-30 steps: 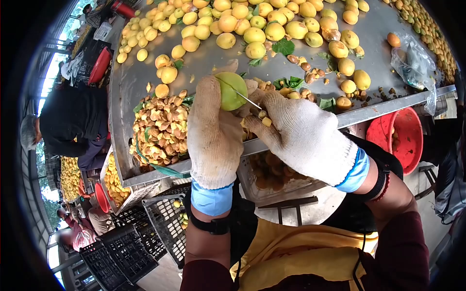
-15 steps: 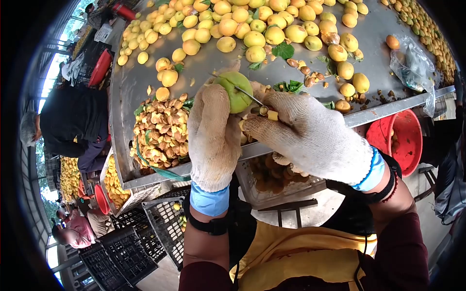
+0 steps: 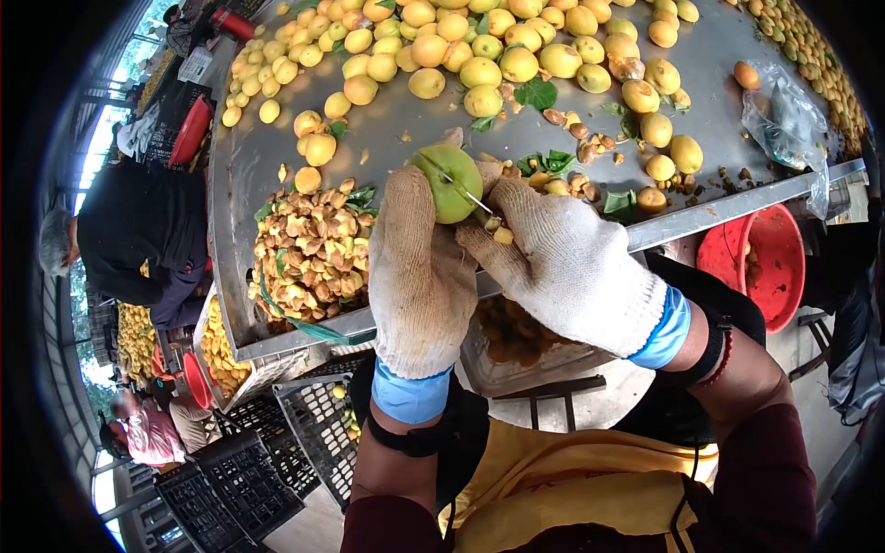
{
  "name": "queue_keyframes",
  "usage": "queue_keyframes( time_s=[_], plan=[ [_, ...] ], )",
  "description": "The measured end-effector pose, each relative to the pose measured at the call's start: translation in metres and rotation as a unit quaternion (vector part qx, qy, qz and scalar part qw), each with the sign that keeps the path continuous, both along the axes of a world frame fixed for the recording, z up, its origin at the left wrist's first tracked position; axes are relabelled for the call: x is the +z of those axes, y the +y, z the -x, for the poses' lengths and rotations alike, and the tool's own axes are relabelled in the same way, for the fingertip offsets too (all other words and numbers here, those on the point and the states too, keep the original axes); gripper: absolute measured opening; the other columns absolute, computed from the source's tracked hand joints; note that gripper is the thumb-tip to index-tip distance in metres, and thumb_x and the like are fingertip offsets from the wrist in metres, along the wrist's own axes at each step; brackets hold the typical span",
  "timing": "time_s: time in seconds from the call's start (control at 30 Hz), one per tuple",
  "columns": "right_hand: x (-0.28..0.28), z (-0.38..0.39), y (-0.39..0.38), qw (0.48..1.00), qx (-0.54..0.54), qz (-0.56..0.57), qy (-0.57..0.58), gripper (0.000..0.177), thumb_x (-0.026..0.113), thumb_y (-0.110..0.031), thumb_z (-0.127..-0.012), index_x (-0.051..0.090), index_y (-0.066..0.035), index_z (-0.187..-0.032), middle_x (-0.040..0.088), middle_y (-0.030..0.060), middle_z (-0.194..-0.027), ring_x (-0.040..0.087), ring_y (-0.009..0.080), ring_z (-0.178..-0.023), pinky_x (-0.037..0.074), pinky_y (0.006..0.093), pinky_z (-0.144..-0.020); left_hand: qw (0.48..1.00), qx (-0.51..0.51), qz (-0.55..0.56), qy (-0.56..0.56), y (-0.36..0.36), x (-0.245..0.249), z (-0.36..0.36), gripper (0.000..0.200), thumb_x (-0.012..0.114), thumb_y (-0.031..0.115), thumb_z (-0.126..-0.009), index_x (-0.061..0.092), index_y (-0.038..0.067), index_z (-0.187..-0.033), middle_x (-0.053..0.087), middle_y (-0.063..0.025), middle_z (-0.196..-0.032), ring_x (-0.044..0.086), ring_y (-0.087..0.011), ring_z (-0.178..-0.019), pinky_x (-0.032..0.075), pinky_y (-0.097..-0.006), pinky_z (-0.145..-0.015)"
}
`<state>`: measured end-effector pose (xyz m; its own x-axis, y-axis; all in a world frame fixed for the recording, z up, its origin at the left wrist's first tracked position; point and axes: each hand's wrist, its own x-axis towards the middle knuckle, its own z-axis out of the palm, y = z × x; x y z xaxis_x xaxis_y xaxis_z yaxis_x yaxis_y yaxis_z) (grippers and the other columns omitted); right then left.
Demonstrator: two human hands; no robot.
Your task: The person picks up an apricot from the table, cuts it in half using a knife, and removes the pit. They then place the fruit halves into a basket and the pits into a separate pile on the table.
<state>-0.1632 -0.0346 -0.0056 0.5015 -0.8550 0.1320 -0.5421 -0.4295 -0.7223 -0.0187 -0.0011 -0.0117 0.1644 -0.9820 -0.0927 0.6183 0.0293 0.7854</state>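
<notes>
My left hand point(image 3: 417, 267), in a soiled white knit glove, is closed round a green fruit point(image 3: 444, 184) above the near edge of the metal table point(image 3: 516, 251). A thin blade point(image 3: 468, 199) lies across the fruit's face, at a dark slit in its skin. The blade comes from my right hand point(image 3: 576, 267), gloved too, whose fingers are wrapped round the knife's mostly hidden handle. Small yellow bits point(image 3: 502, 235) sit by those fingertips. Beside my left hand is a heap of cut yellow-brown pieces point(image 3: 309, 253).
Yellow fruits point(image 3: 479, 72) spread over the table's far part, with leaves among them. A plastic bag point(image 3: 784, 115) lies at right. Below the edge are a red basin point(image 3: 774, 267) and a crate point(image 3: 535, 364). Other people point(image 3: 138, 230) are at left, near black crates point(image 3: 230, 488).
Both hands and the fruit have moved slightly; my left hand shifted right and down, my right hand left. The fruit has turned, and a dark slit shows beside the blade.
</notes>
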Motion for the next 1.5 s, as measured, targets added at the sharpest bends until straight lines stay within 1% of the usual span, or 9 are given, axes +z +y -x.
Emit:
queue_keyframes(
  time_s=[0.27,0.43,0.5,0.57,0.97,1.17,1.27,1.33,1.5],
  plan=[
    [0.010,0.003,-0.007,0.948,0.059,-0.294,-0.110,0.037,0.066,-0.023,-0.101,0.060,-0.001,-0.129,0.070,0.0147,-0.077,0.070,0.0223,-0.062,0.055,0.0338,-0.061,0.999,-0.044,0.003,-0.019,-0.003,0.006,-0.009,0.054,0.047,0.036,-0.112,0.047,-0.004,-0.147,0.068,-0.0138,-0.122,0.066,-0.0236,-0.112,0.053,-0.0365,-0.100],
    [0.011,0.003,-0.008,0.993,0.057,-0.093,-0.039,0.034,0.066,-0.027,-0.101,0.061,-0.001,-0.124,0.067,0.0058,-0.076,0.065,0.0104,-0.060,0.054,0.0269,-0.058,0.980,-0.021,0.021,-0.194,0.000,0.010,-0.006,0.055,0.040,0.039,-0.113,0.044,-0.003,-0.148,0.065,-0.0181,-0.127,0.065,-0.0265,-0.115,0.054,-0.0381,-0.101],
    [0.021,0.001,-0.010,0.962,0.077,-0.261,-0.039,0.033,0.065,-0.028,-0.102,0.062,-0.002,-0.122,0.065,0.0031,-0.074,0.064,0.0084,-0.060,0.053,0.0251,-0.057,0.972,0.006,0.017,-0.234,0.001,0.008,-0.005,0.052,0.044,0.035,-0.112,0.049,-0.005,-0.145,0.069,-0.0155,-0.121,0.067,-0.0240,-0.109,0.055,-0.0369,-0.097],
    [0.028,0.002,-0.011,0.921,0.078,-0.380,-0.046,0.032,0.063,-0.028,-0.103,0.062,-0.002,-0.121,0.064,0.0029,-0.073,0.064,0.0088,-0.060,0.053,0.0254,-0.058,0.995,-0.019,0.015,-0.095,0.000,-0.001,-0.008,0.055,0.045,0.041,-0.112,0.049,-0.003,-0.144,0.069,-0.0153,-0.120,0.067,-0.0236,-0.110,0.055,-0.0371,-0.097],
    [-0.002,-0.008,-0.004,0.999,0.009,0.038,0.010,0.034,0.069,-0.031,-0.098,0.068,-0.002,-0.113,0.069,0.0191,-0.081,0.070,0.0379,-0.074,0.056,0.0422,-0.063,1.000,-0.020,0.017,0.009,-0.008,0.001,-0.003,0.069,0.043,0.058,-0.109,0.054,-0.002,-0.141,0.070,-0.0133,-0.119,0.063,-0.0276,-0.116,0.047,-0.0414,-0.103],
    [0.002,0.000,-0.007,0.999,0.031,-0.039,-0.018,0.037,0.064,-0.041,-0.098,0.067,-0.004,-0.093,0.069,0.0185,-0.079,0.071,0.0394,-0.076,0.056,0.0474,-0.059,0.996,0.036,-0.022,-0.078,-0.006,-0.002,-0.009,0.052,0.047,0.043,-0.111,0.058,-0.002,-0.136,0.070,-0.0122,-0.120,0.065,-0.0244,-0.115,0.048,-0.0364,-0.097],
    [0.003,0.001,-0.011,0.998,0.035,-0.057,-0.013,0.036,0.065,-0.040,-0.098,0.067,-0.004,-0.093,0.070,0.0190,-0.081,0.072,0.0394,-0.078,0.057,0.0484,-0.062,0.994,0.029,0.035,-0.097,-0.006,-0.001,-0.016,0.030,0.054,0.014,-0.106,0.062,-0.001,-0.131,0.070,-0.0127,-0.121,0.067,-0.0241,-0.113,0.052,-0.0366,-0.096],
    [-0.001,0.003,-0.012,0.993,0.058,-0.088,-0.060,0.037,0.067,-0.041,-0.097,0.066,-0.003,-0.096,0.070,0.0200,-0.081,0.071,0.0414,-0.079,0.057,0.0485,-0.063,0.784,0.067,0.152,-0.598,-0.006,-0.002,-0.025,0.039,0.054,-0.010,-0.092,0.065,0.000,-0.128,0.070,-0.0145,-0.123,0.069,-0.0252,-0.113,0.055,-0.0386,-0.096],
    [0.015,0.012,-0.012,0.954,0.098,-0.266,-0.101,0.035,0.068,-0.038,-0.098,0.065,-0.003,-0.099,0.067,0.0133,-0.073,0.070,0.0269,-0.064,0.054,0.0393,-0.055,0.914,0.068,0.111,-0.384,0.001,-0.008,-0.015,0.047,0.052,-0.017,-0.084,0.066,-0.001,-0.126,0.069,-0.0165,-0.128,0.069,-0.0271,-0.113,0.055,-0.0392,-0.098]
  ],
)
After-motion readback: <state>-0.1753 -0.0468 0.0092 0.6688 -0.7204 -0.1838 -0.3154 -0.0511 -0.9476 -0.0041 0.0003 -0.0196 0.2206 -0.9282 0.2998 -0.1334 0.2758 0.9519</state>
